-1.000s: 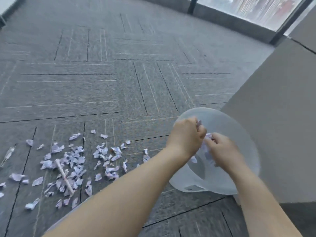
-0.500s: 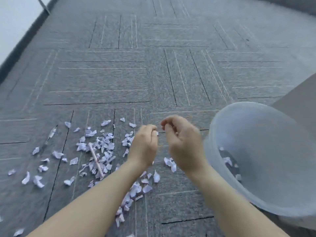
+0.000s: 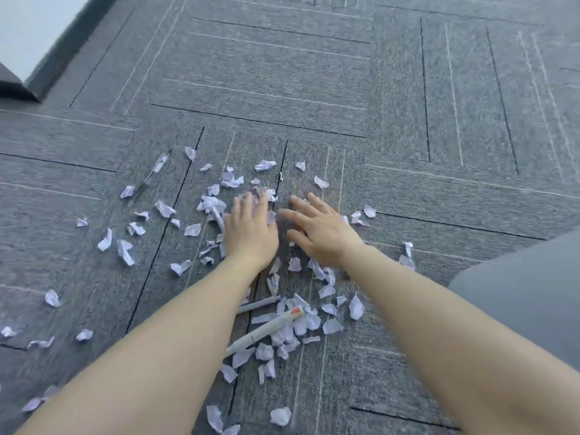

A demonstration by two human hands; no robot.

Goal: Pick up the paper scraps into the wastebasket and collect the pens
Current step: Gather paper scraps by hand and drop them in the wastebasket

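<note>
Moved: both hands, from raised beside wastebasket down onto floor.
Left hand (image 3: 251,227): I see it spread flat.
Right hand (image 3: 320,233): spread.
Paper scraps (image 3: 292,328): featherlight, crumpled; rake together, then scoop.

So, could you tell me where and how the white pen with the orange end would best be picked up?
Probably at mid-barrel of the white pen, pinched from above across its width. It lies flat and diagonal on the carpet, orange end farther away, with paper scraps crowding that end, while the middle of the barrel shows bare. The right hand is open and seems free.
</note>
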